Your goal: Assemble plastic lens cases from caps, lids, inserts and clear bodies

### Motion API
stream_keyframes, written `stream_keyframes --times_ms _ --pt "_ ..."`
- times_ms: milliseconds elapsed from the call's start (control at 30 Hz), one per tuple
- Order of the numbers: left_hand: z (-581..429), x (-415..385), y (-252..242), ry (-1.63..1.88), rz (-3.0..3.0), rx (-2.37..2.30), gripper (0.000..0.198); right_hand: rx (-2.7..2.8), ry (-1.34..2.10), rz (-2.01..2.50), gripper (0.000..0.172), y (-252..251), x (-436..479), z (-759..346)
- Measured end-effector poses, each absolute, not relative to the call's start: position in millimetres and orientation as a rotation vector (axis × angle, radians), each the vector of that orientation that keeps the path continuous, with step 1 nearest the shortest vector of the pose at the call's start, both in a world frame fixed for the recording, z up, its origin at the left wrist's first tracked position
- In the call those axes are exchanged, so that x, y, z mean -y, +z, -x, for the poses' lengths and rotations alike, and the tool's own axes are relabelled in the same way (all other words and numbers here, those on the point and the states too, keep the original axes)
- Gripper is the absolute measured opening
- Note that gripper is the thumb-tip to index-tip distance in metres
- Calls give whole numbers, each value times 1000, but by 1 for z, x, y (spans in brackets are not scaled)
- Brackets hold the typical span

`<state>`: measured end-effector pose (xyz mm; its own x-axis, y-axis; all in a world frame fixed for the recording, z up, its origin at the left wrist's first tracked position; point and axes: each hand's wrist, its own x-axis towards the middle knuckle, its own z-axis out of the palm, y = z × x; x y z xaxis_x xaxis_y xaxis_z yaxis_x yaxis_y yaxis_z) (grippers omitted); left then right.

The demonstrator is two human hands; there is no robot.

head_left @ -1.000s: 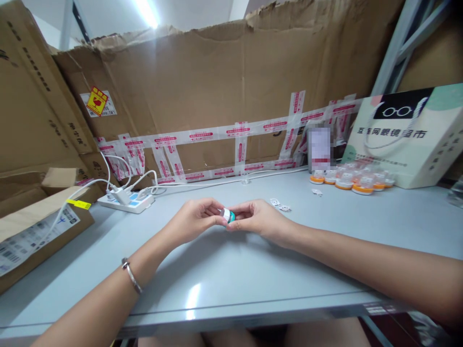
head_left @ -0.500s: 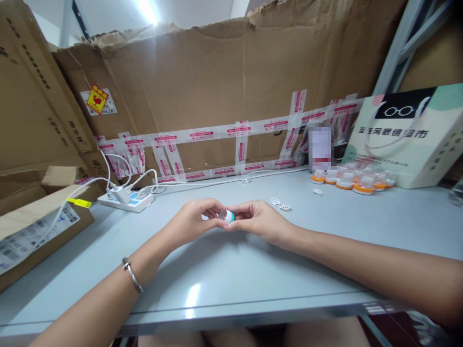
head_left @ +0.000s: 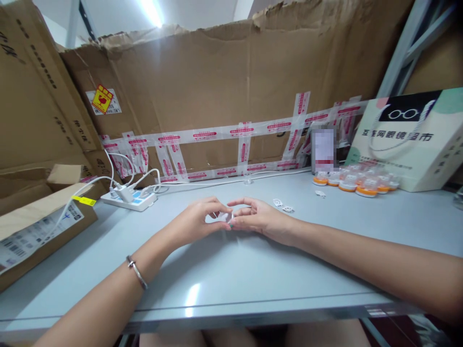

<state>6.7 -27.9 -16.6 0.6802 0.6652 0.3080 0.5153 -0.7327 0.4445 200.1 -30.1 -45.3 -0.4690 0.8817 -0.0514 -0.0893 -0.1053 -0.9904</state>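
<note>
Just above the middle of the grey table, a small white and teal container is between my two hands. My left hand pinches its clear-looking left side between thumb and fingers. My right hand holds its teal side with the thumb low and the index finger raised a little. Fingers cover much of the container. Right of my hands lie two small white printed pieces, one behind the other. A third white piece lies farther right.
Several orange and white containers stand at the back right, beside a paper bag and a blurred upright screen. A small clear item sits at the back. At left are a power strip and an open carton.
The container has turned between my hands, so less teal shows. My right index finger has lifted away from it. The whole view has shifted slightly.
</note>
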Motion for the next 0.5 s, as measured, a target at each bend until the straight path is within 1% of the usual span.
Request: stream_keyframes --times_ms 100,200,333,400,467,500 --pt "-6 26 -19 605 -2554 -966 25 1281 1785 902 51 -45 31 -201" --pt "-9 25 -24 615 -2514 -985 24 1246 1777 924 50 -49 32 -197" --pt "-12 25 -30 672 -2435 -1014 22 1482 1657 976 41 -49 20 -198" --pt "-12 25 -31 663 -2457 -1085 23 1710 1417 1029 32 -40 7 -211" --pt "-10 25 -30 619 -2546 -1181 24 1835 973 1159 19 -24 -8 -239" --pt "-8 24 -30 591 -2595 -1223 25 1848 753 1282 16 -16 -15 -258"
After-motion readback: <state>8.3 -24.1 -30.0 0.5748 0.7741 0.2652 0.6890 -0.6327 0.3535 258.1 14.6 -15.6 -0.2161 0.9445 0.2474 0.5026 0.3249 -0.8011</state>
